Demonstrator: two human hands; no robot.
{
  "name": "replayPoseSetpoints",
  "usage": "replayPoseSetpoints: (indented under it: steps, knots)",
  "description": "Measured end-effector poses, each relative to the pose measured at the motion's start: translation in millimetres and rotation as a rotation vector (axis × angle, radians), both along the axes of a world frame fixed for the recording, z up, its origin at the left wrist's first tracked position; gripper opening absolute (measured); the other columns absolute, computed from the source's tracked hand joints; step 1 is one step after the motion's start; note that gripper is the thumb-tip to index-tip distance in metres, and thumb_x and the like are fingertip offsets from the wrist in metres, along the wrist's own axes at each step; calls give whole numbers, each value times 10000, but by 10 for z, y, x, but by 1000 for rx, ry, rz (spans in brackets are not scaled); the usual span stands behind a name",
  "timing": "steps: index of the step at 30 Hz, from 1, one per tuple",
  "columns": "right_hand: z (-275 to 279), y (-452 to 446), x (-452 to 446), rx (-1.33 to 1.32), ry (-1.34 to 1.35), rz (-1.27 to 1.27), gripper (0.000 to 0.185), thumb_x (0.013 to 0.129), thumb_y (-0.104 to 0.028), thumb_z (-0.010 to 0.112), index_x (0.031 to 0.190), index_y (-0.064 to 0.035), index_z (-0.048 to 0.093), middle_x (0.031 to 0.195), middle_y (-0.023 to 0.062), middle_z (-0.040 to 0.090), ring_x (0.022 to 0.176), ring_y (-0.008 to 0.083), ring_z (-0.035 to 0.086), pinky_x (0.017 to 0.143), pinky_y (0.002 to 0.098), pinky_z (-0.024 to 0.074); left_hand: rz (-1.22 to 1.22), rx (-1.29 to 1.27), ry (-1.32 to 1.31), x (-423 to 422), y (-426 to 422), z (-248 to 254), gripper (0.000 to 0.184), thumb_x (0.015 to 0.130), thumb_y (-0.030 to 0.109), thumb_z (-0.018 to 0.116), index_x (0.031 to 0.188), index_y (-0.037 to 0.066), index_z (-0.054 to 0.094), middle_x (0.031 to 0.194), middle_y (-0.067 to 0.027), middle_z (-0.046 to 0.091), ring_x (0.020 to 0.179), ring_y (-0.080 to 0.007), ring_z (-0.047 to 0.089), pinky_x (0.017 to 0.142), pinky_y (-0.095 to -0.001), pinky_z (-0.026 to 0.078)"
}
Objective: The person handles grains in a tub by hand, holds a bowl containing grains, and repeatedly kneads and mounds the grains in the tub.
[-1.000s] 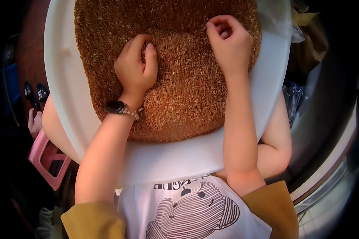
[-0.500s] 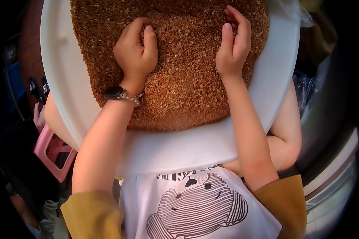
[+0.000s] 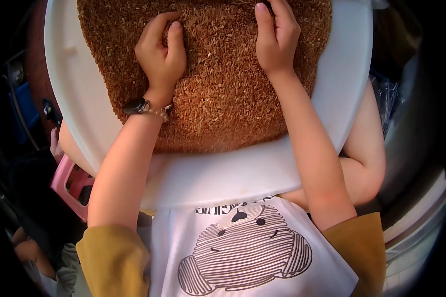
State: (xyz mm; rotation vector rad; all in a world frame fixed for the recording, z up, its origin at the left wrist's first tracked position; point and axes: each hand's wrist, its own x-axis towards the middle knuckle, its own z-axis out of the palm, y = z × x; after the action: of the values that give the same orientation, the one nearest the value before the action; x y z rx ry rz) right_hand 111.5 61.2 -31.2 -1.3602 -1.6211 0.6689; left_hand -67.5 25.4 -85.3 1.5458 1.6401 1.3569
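Observation:
Reddish-brown unhusked grain [image 3: 228,104] lies in a broad bed on a large white round tray [image 3: 198,185] across my lap. My left hand [image 3: 161,57] rests on the left part of the grain, fingers curved and thumb apart, with a dark watch [image 3: 136,106] and a bracelet at the wrist. On the right part, my right hand [image 3: 278,44] is cupped with its thumb raised; its fingertips reach the top edge of the view. Both hands look open, palms turned toward each other. Whether some grains lie under the curled fingers is hidden.
A pink plastic stool [image 3: 67,185] stands at the left beside my leg. Farther left are a blue object [image 3: 26,104] and part of another person's leg [image 3: 34,255]. Clear plastic wrapping [image 3: 385,94] lies right of the tray.
Both hands have shifted up and slightly left in view, the right one more so. The tray and grain also appear higher. A furrow shows in the grain near the top.

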Motion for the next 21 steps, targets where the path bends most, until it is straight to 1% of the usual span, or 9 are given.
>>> replayPoseSetpoints:
  steps: [2,5,8,11,12,14,17,18,21]
  knots:
    - [2,-26,-20,-97,107,16,294,903,-175,441,1065,30,577,1079,150,589,1053,243,528,920,326,379,-4,1,-18,0,0,-19,203,848,186,551,966,39,626,807,-70,626,642,-143,552,581,-266,429]
    - [-75,-24,-42,-243,329,54,306,899,-176,436,1066,37,582,1101,118,590,1061,193,516,932,304,365,16,-107,-156,48,-13,35,217,886,157,518,1012,30,640,743,16,577,602,-36,413,523,-198,320]
    - [-48,18,-45,-458,633,103,362,895,-197,396,1111,36,570,1145,108,572,1081,183,506,965,289,340,28,-208,-182,-10,58,-45,265,892,198,504,1033,17,636,814,-28,634,689,-63,518,574,-204,401]
    - [80,40,-74,-802,1148,63,385,900,-200,360,1159,21,540,1167,121,560,1090,203,511,973,317,361,21,-235,-460,1,179,-115,309,895,216,472,1040,-6,629,900,-93,658,844,-113,600,679,-232,475]
    - [13,59,-19,-896,1329,170,405,899,-202,345,1202,14,505,1195,126,543,1104,220,509,980,347,375,66,-430,-666,101,192,143,305,877,231,463,1013,3,614,925,-98,643,876,-144,591,729,-262,469]
    - [110,68,-43,-937,1341,115,397,897,-203,348,1176,19,520,1169,133,558,1081,226,526,958,357,398,162,-821,-1074,361,250,910,299,843,261,446,959,23,584,973,-110,613,939,-204,572,829,-321,456]
    - [109,64,-41,-1012,1420,69,382,893,-208,356,1128,28,543,1115,140,586,1031,233,556,924,365,429,116,-979,-1188,300,368,998,302,837,268,454,957,24,584,936,-106,625,889,-216,594,804,-338,483]
    - [139,80,-49,-1034,1458,60,377,891,-209,359,1111,30,550,1094,143,596,1013,236,567,912,366,439,72,-880,-1171,284,346,1019,303,840,265,452,969,22,580,938,-110,627,869,-216,606,782,-358,498]
    - [431,114,25,-975,1451,201,358,888,-206,367,1061,37,565,1032,147,620,956,241,594,877,369,463,77,-836,-1108,241,437,1257,311,842,268,459,986,17,575,949,-116,629,891,-212,607,791,-356,496]
